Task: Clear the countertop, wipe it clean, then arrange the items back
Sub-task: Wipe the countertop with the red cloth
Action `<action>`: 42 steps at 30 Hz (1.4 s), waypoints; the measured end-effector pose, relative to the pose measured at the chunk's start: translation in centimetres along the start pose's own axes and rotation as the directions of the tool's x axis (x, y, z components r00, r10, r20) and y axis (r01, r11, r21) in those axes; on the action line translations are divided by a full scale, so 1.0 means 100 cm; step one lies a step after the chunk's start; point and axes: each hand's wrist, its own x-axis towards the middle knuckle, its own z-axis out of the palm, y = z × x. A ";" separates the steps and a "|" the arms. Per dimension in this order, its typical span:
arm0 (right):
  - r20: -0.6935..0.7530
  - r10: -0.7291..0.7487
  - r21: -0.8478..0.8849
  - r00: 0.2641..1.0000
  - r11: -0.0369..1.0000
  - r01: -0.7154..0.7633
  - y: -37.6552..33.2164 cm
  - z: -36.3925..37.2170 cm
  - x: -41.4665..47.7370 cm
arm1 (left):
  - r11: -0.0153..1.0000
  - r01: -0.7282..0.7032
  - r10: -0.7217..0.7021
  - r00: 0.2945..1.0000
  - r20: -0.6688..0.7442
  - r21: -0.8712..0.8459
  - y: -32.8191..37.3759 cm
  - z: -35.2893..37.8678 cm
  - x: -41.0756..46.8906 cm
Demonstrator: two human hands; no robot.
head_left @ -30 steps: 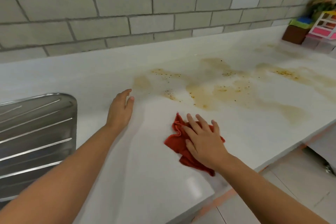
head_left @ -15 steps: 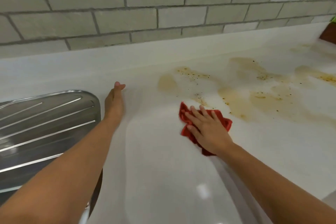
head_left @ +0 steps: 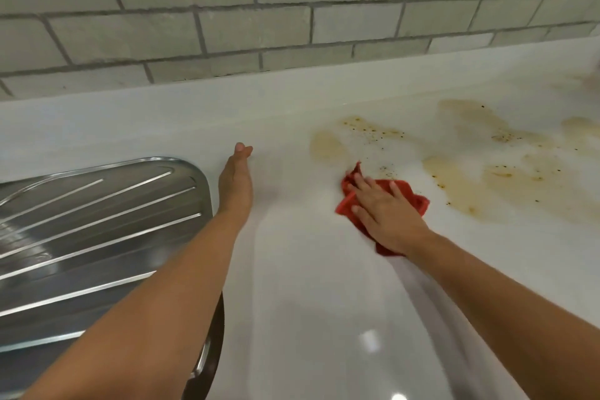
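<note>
A white countertop [head_left: 308, 286] stretches ahead of me. Brown, speckled stains [head_left: 461, 178] cover its right half. A crumpled red cloth [head_left: 412, 196] lies at the left edge of the stains, and my right hand [head_left: 386, 214] presses flat on top of it with fingers spread. My left hand [head_left: 235, 182] rests edge-on against the counter beside the drainboard, fingers straight and together, holding nothing. Part of the cloth is hidden under my right palm.
A ribbed steel sink drainboard [head_left: 91, 237] fills the left side. A grey brick-tile wall [head_left: 292, 10] rises behind the counter's raised back lip. The stains continue to the right edge of the view.
My right hand has pushed the red cloth away from me, up to the near edge of the stains. The view has shifted left, so the coloured items at the far right are out of sight.
</note>
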 end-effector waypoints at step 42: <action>-0.018 -0.268 -0.037 0.963 0.963 0.267 -0.058 0.002 0.143 | 0.987 -0.125 0.146 0.964 -0.224 0.104 0.003 0.022 0.035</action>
